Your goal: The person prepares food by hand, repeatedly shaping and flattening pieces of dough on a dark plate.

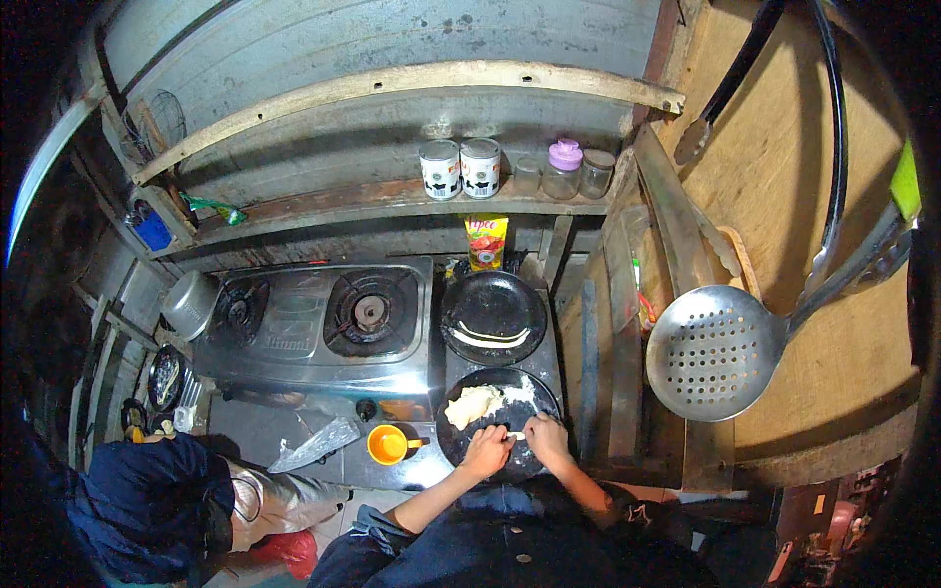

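Note:
A small strip of pale dough (517, 436) stretches between my left hand (488, 451) and my right hand (548, 441), with the fingers of both closed on its ends. Both hands are over the near black plate (456, 397), which is dusted with white flour (526, 393). On that plate, beyond my left hand, sits a larger lump of dough (473, 406). Just behind it is a second black plate (489, 301), holding two long thin dough strips (491, 339) side by side.
An orange cup (387, 445) and a clear plastic bag (316, 445) lie left of my hands. Behind them stands a two-burner gas stove (301, 353). A skimmer (713, 353) hangs at right. Another person (151, 507) is at lower left. Cans (480, 169) line the shelf.

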`<action>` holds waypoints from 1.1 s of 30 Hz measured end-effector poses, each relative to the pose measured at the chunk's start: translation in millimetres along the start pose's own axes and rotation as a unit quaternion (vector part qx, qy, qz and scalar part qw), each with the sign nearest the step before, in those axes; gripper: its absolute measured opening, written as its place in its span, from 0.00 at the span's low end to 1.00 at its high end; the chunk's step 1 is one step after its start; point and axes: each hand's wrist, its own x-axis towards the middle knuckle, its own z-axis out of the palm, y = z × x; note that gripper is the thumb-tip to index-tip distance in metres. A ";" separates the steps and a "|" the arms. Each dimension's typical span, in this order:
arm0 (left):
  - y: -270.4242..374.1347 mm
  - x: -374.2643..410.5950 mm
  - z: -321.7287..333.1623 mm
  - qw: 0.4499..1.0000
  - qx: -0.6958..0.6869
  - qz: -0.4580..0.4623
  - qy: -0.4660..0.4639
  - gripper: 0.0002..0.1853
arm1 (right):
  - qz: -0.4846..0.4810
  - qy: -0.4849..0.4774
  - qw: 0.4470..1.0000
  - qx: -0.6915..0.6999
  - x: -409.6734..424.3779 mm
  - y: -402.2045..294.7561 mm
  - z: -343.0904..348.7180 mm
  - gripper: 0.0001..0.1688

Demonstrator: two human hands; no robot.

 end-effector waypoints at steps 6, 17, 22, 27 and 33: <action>-2.1 -1.6 11.2 0.999 0.047 -0.012 0.005 0.12 | 0.053 -0.049 0.997 -0.036 27.2 -26.4 -19.0 0.09; 2.5 -3.8 6.1 0.998 0.064 -0.018 -0.013 0.14 | 0.100 -0.128 0.984 -0.073 23.4 -8.5 4.6 0.08; -0.5 -0.9 8.2 0.999 0.030 -0.035 -0.020 0.14 | 0.108 -0.133 0.981 -0.092 23.0 -18.0 -2.3 0.07; 0.3 2.3 1.4 0.999 0.033 -0.038 -0.011 0.14 | 0.136 -0.177 0.970 -0.091 20.4 -12.0 9.6 0.06; -4.3 -2.7 13.9 0.997 0.065 -0.029 -0.014 0.14 | 0.099 -0.152 0.980 -0.075 27.1 -28.4 -13.9 0.07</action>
